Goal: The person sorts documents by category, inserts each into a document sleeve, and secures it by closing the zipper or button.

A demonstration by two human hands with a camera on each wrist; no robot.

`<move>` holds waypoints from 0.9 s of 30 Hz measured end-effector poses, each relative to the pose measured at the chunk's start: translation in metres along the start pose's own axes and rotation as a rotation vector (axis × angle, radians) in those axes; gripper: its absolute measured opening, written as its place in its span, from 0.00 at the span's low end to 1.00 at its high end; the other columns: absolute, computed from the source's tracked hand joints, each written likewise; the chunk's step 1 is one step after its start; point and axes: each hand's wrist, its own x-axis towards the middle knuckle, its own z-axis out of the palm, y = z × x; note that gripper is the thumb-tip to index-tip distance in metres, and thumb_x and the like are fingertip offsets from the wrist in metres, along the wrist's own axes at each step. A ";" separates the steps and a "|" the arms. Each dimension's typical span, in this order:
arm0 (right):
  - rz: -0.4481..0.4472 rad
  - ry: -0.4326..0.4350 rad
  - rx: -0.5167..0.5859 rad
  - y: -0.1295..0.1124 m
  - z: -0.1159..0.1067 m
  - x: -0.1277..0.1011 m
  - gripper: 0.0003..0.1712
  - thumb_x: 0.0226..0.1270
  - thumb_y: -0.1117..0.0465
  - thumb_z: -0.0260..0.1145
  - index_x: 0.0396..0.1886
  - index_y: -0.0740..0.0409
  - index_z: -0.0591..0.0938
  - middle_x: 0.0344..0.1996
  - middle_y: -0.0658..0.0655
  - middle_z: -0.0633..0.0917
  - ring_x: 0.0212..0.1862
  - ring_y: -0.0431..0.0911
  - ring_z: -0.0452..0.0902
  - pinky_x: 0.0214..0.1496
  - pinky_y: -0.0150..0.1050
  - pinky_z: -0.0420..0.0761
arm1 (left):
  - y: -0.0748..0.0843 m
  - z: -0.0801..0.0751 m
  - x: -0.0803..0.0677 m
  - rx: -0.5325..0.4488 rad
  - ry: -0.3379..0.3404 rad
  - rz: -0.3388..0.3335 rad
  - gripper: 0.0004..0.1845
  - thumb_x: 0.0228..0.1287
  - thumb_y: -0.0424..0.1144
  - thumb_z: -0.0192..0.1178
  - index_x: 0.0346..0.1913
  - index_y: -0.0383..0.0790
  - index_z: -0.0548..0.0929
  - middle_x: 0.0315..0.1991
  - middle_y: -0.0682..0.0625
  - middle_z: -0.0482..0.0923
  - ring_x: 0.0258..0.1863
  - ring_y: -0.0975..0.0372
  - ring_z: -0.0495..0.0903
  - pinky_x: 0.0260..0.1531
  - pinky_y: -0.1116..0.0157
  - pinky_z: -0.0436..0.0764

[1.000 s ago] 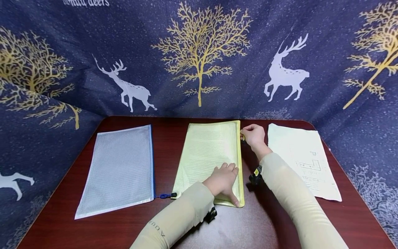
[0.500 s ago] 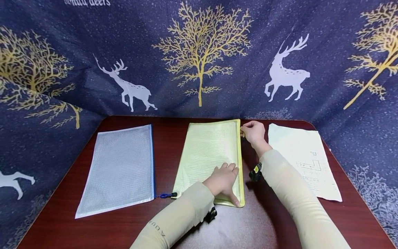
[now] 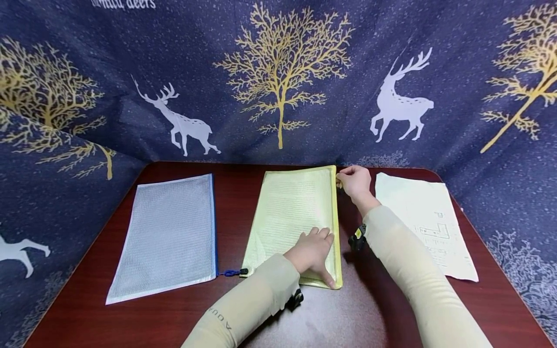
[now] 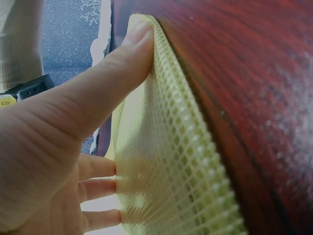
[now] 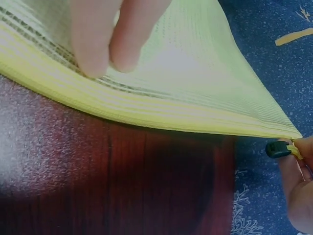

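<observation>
A yellow mesh zip pouch (image 3: 289,203) lies in the middle, its zipper edge (image 3: 336,227) facing right. My left hand (image 3: 311,251) rests spread on its near right part, thumb at the near corner. In the left wrist view the thumb (image 4: 98,83) presses the pouch's corner, fingertips against the mesh. My right hand (image 3: 354,182) is at the far right corner, pinching the zipper pull (image 5: 279,149), a yellow loop with a black end. That corner looks raised in the right wrist view.
Left of the yellow pouch lies a blue-edged mesh zip pouch (image 3: 169,237), its blue pull (image 3: 230,273) extending toward the yellow pouch's near left corner. A wrinkled white sheet with printed drawings (image 3: 422,217) lies at the right. A dark blue patterned cloth (image 3: 304,140) hangs behind the table.
My right hand has slid a little farther away along the zipper edge with the pull, and the pouch's far right corner has shifted slightly upward. The left hand stays put.
</observation>
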 end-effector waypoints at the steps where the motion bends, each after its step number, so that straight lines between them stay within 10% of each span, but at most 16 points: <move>1: -0.007 0.002 0.008 0.000 0.000 0.001 0.07 0.64 0.67 0.61 0.37 0.69 0.80 0.35 0.66 0.82 0.33 0.55 0.84 0.43 0.51 0.83 | 0.000 0.000 0.000 0.000 0.000 0.000 0.69 0.23 0.73 0.70 0.73 0.46 0.55 0.74 0.53 0.51 0.72 0.57 0.53 0.65 0.50 0.65; 27: -0.006 0.035 0.016 -0.026 -0.004 0.012 0.05 0.65 0.67 0.60 0.37 0.65 0.79 0.34 0.60 0.80 0.31 0.48 0.82 0.43 0.48 0.84 | 0.000 -0.001 -0.002 -0.011 -0.001 -0.004 0.70 0.23 0.74 0.70 0.74 0.46 0.54 0.75 0.53 0.50 0.72 0.57 0.53 0.66 0.49 0.64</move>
